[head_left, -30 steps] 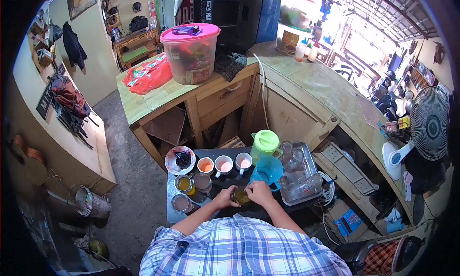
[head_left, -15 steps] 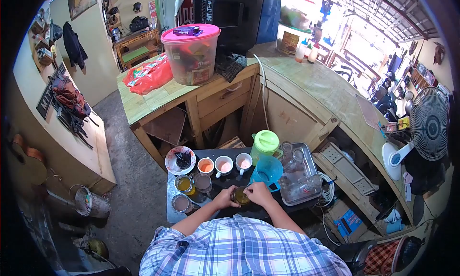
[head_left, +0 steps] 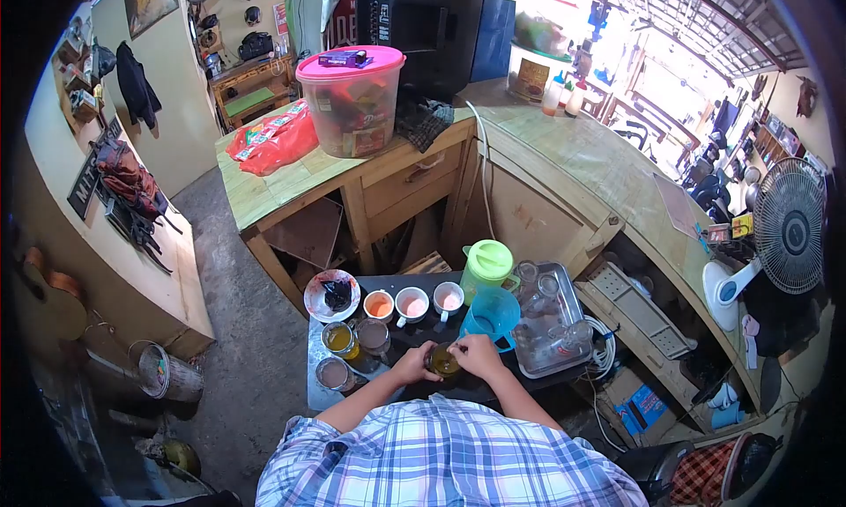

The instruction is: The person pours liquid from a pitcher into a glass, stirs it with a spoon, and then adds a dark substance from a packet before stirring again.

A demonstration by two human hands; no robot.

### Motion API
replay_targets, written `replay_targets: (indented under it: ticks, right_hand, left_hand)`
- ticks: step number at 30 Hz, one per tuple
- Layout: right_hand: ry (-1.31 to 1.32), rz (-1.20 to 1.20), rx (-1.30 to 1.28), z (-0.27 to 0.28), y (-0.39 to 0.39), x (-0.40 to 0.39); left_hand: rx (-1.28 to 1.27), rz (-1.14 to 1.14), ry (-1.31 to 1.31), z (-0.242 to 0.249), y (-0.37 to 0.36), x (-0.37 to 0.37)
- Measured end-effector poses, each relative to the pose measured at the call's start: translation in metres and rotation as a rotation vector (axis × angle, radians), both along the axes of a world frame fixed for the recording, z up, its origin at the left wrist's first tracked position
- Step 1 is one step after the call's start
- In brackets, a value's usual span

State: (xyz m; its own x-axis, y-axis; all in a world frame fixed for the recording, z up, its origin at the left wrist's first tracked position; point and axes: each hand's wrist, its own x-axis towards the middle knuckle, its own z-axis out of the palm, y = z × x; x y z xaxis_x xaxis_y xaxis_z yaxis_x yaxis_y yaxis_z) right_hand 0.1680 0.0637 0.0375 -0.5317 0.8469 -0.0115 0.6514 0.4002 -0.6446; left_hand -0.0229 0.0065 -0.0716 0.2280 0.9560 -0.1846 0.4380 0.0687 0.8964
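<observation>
My left hand (head_left: 414, 364) is wrapped round the side of a glass (head_left: 443, 360) of dark yellow-green drink, which stands low over the dark table top. Over its rim, my right hand (head_left: 477, 355) is closed in a pinch; whatever its fingers hold is too small to make out. To the left are a glass mug of yellow drink (head_left: 337, 337) and two glass mugs of greyish-brown drink, one nearer (head_left: 334, 374) and one farther (head_left: 374, 335). Behind my hands stand a cup with orange contents (head_left: 379, 305) and two white cups (head_left: 411, 305) with pale pink contents.
A blue jug (head_left: 493, 313) and a green lidded pitcher (head_left: 487, 267) stand just beyond my right hand. Right of them, a metal tray (head_left: 553, 366) holds several glasses. A bowl (head_left: 319, 310) with a black plastic bag sits at the far left corner. Wooden counters (head_left: 414, 199) enclose the table.
My right hand has shifted very slightly at the rim of the glass. My left hand stays round the glass, and the other cups and mugs have not moved.
</observation>
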Motion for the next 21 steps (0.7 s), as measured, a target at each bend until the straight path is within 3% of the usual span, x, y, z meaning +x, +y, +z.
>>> replay_targets:
  ticks: [2,5,8,11,14,15,16,19,21]
  right_hand:
    - [0.122,-0.003,0.016,-0.002,0.001,0.000]
    - [0.003,-0.025,0.114,-0.001,-0.001,0.001]
    - [0.039,0.008,-0.083,0.002,0.000,0.000]
    - [0.147,-0.003,0.111,-0.008,0.001,0.001]
    - [-0.053,0.041,-0.040,-0.004,-0.001,0.003]
    - [0.077,0.015,0.000,-0.003,-0.002,0.001]
    - [0.205,-0.011,0.040,-0.003,-0.002,0.000]
    - [0.035,0.025,0.040,-0.004,-0.002,0.003]
    - [0.074,-0.015,-0.014,0.002,-0.003,0.002]
  left_hand:
    - [0.073,0.013,-0.012,-0.004,-0.001,0.000]
    - [0.153,0.027,-0.039,-0.010,-0.001,0.000]
    - [0.158,0.025,-0.052,-0.013,-0.002,0.001]
    - [0.172,0.031,-0.080,-0.012,-0.002,0.001]
    - [0.206,0.032,-0.077,-0.009,-0.003,0.002]
    - [0.226,0.033,-0.050,-0.007,-0.003,0.001]
    - [0.227,0.035,-0.050,-0.005,-0.002,0.001]
    - [0.126,0.023,-0.023,-0.005,-0.003,0.002]
    - [0.107,0.022,-0.028,-0.003,-0.002,0.001]
